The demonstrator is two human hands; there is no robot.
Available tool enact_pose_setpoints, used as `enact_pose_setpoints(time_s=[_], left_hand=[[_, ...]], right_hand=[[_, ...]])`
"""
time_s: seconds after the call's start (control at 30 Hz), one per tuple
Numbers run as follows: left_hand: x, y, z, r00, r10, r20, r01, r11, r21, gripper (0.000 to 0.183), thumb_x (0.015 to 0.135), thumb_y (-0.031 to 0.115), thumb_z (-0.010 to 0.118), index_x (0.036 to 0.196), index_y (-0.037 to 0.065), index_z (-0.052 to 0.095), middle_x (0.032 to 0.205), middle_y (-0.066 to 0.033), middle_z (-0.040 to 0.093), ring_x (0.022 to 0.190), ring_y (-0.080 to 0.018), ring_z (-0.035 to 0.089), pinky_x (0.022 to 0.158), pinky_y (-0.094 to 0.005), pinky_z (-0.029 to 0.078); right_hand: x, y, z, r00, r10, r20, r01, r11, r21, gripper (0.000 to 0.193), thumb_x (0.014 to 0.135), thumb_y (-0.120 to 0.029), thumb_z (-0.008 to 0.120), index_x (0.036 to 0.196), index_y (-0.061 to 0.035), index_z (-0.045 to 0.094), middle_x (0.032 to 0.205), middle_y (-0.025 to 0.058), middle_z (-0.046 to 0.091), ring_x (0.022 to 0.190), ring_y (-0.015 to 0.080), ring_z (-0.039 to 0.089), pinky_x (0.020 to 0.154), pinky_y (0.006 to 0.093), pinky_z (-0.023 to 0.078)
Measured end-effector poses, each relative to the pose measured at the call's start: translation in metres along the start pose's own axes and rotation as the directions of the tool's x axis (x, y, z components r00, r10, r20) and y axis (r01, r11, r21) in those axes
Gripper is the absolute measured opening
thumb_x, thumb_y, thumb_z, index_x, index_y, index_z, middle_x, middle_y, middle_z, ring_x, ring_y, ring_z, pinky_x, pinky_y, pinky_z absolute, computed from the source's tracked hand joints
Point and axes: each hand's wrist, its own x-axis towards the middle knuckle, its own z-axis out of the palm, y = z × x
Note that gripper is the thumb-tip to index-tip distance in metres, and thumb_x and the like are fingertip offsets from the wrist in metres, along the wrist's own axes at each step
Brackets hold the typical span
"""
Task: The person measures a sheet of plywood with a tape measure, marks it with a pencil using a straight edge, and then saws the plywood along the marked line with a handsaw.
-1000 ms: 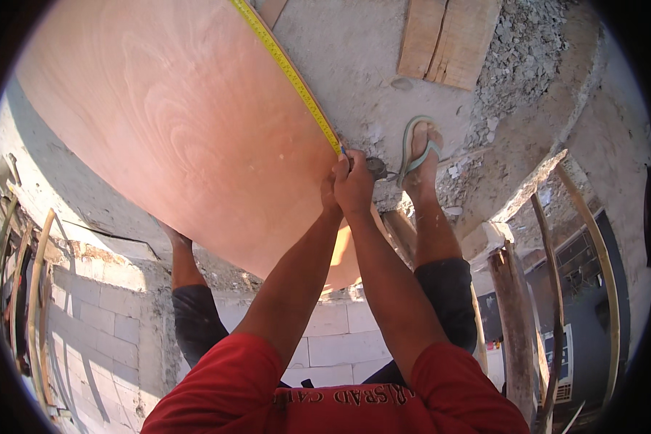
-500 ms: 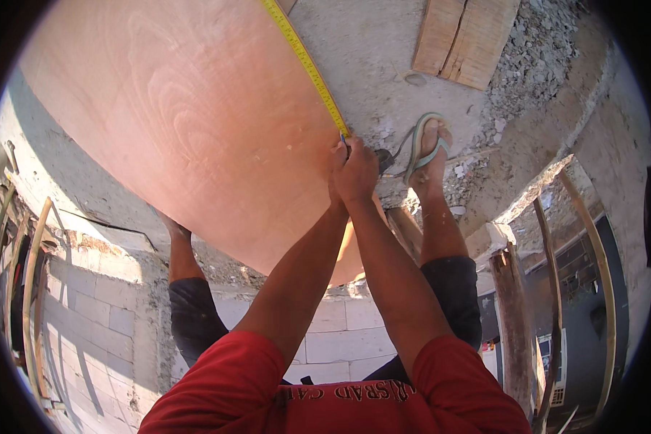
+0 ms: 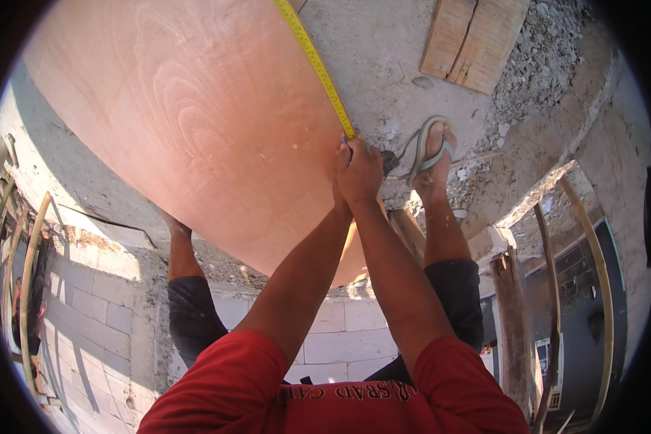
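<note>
A yellow tape measure blade (image 3: 317,64) runs along the right edge of a large curved-looking plywood sheet (image 3: 217,137) and ends at my hands. My right hand (image 3: 363,175) is closed over the tape at the sheet's edge. Beside its knuckles a dark object (image 3: 390,162), perhaps the tape's case, shows partly. My left hand (image 3: 341,168) presses against the right one, over the plywood, and is partly hidden by it. Between the fingers sticks up a slim pencil-like tool (image 3: 345,140) with a bluish end; it appears to be in the left hand's closed fingers.
My sandalled foot (image 3: 432,153) stands right of the sheet, the other foot at its left edge. Cracked wooden boards (image 3: 474,40) and rubble (image 3: 539,61) lie at the far right. Below is a pale block wall (image 3: 343,334). Wooden poles (image 3: 513,325) rise at the lower right.
The view has shifted slightly, so the sheet, tape and boards sit a little lower and further right. My hands remain together at the tape's end.
</note>
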Motion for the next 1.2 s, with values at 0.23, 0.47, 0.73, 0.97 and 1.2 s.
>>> enact_pose_setpoints(time_s=[0.23, 0.47, 0.73, 0.97, 1.2], left_hand=[[-0.014, -0.011, 0.022, 0.998, 0.062, 0.015, -0.063, 0.995, 0.081, 0.030, 0.099, 0.033, 0.066, 0.102, 0.005, 0.078, 0.085, -0.0108, 0.076, 0.078, -0.0176, 0.069, 0.074, -0.0350, 0.053], [-0.091, -0.245, 0.090, 0.930, -0.361, 0.069, 0.225, 0.708, 0.669, 0.030, 0.099, 0.033, 0.066, 0.102, 0.006, 0.079, 0.085, -0.0111, 0.076, 0.078, -0.0176, 0.069, 0.074, -0.0348, 0.053], [-0.117, -0.259, 0.063, 0.881, -0.449, 0.153, 0.157, 0.580, 0.799, 0.031, 0.099, 0.034, 0.067, 0.102, 0.006, 0.079, 0.085, -0.0114, 0.076, 0.078, -0.0176, 0.069, 0.074, -0.0345, 0.053], [-0.138, -0.183, 0.065, 0.790, -0.566, 0.236, 0.257, 0.655, 0.711, 0.029, 0.097, 0.034, 0.068, 0.103, 0.008, 0.079, 0.087, -0.0178, 0.075, 0.082, -0.0293, 0.072, 0.077, -0.0415, 0.053], [-0.185, -0.078, -0.009, 0.752, -0.556, 0.355, 0.204, 0.708, 0.677, 0.027, 0.097, 0.031, 0.067, 0.104, 0.007, 0.078, 0.088, -0.0166, 0.075, 0.082, -0.0256, 0.073, 0.077, -0.0404, 0.055]], right_hand=[[-0.002, -0.001, 0.008, 0.999, 0.035, 0.014, -0.035, 0.999, 0.034, 0.016, 0.097, -0.024, 0.063, 0.100, -0.0088, 0.066, 0.086, 0.0190, 0.073, 0.085, 0.0374, 0.072, 0.106, 0.0510, 0.046], [-0.003, -0.027, 0.009, 0.995, -0.077, 0.062, 0.078, 0.997, -0.012, 0.016, 0.098, -0.024, 0.063, 0.100, -0.0082, 0.065, 0.089, 0.0189, 0.074, 0.088, 0.0377, 0.071, 0.106, 0.0508, 0.046], [-0.020, -0.035, -0.008, 0.987, -0.065, 0.147, 0.075, 0.995, -0.065, 0.021, 0.101, -0.025, 0.058, 0.107, -0.0057, 0.065, 0.095, 0.0173, 0.076, 0.091, 0.0356, 0.073, 0.105, 0.0481, 0.047], [-0.051, 0.046, -0.054, 0.963, 0.126, 0.238, -0.142, 0.989, 0.051, 0.030, 0.104, -0.028, 0.054, 0.122, -0.0114, 0.071, 0.106, 0.0163, 0.075, 0.105, 0.0323, 0.069, 0.097, 0.0450, 0.051], [-0.110, -0.091, -0.154, 0.805, -0.016, 0.593, 0.089, 0.992, -0.094, 0.039, 0.099, -0.031, 0.065, 0.128, -0.0034, 0.069, 0.113, 0.0207, 0.073, 0.107, 0.0311, 0.070, 0.097, 0.0401, 0.053]])
